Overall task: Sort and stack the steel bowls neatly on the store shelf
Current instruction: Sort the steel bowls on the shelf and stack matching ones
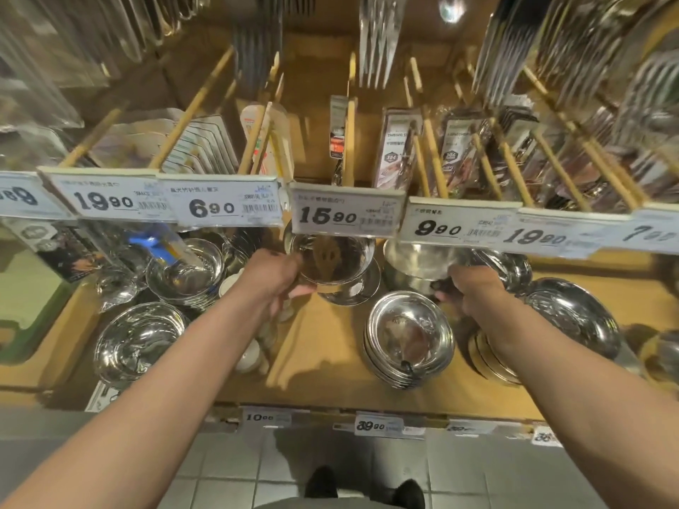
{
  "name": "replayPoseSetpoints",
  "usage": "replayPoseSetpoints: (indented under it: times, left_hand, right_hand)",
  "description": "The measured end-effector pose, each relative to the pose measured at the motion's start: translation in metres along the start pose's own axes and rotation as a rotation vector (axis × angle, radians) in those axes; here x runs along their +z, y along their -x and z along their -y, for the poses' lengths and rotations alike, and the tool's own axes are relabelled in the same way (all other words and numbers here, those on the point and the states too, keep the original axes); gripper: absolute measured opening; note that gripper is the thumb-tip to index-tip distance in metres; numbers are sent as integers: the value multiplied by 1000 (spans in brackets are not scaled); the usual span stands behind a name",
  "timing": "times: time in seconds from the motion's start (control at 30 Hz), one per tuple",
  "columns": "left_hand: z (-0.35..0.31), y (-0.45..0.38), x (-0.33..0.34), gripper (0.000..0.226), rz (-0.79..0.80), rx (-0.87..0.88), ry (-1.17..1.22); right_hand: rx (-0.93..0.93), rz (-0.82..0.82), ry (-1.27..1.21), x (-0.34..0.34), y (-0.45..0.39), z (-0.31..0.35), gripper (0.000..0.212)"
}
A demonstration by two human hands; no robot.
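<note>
On the wooden store shelf (323, 365), my left hand (273, 275) grips the rim of a shiny round steel bowl (332, 264) resting on another, my right hand (474, 288) clasps a larger steel bowl (415, 264); advise lifting level, nesting matching sizes squarely.

Both arms are bare from the hands up to the edge of the picture; no sleeve, watch or ring is visible. The left hand (273, 273) has a small dark mark on its back, near the knuckles. The right hand (474, 288) shows no mark. At the bottom, two dark shoes (367, 488) stand under a grey piece of clothing (323, 505).
</note>
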State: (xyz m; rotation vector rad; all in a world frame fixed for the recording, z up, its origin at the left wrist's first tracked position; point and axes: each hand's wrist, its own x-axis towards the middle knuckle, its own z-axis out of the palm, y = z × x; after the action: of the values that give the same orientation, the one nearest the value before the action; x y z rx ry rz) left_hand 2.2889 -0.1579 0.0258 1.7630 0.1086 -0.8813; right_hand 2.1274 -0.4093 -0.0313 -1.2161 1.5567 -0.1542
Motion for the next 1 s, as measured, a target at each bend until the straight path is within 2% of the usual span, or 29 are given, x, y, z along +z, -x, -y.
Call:
replayPoseSetpoints:
  times: [0.17,0.43,0.57,0.67,0.8,1.0]
  left_hand:
    - [-2,9,1,28,50,17,-32]
    - [-8,28,2,19,94,18,34]
    - [-3,37,3,10,143,54,85]
    - [2,38,3,14,140,52,121]
    - [5,35,2,13,126,46,132]
    - [0,36,1,16,97,37,149]
  right_hand:
    - [-11,16,-82,-11,10,8,15]
    - [-43,56,-121,-21,30,4,14]
    - [-65,113,-145,-25,47,0,26]
    - [-70,159,-182,-28,63,-1,26]
    - [-41,199,-172,-32,80,-4,36]
    - [-22,263,-149,-25,97,-3,36]
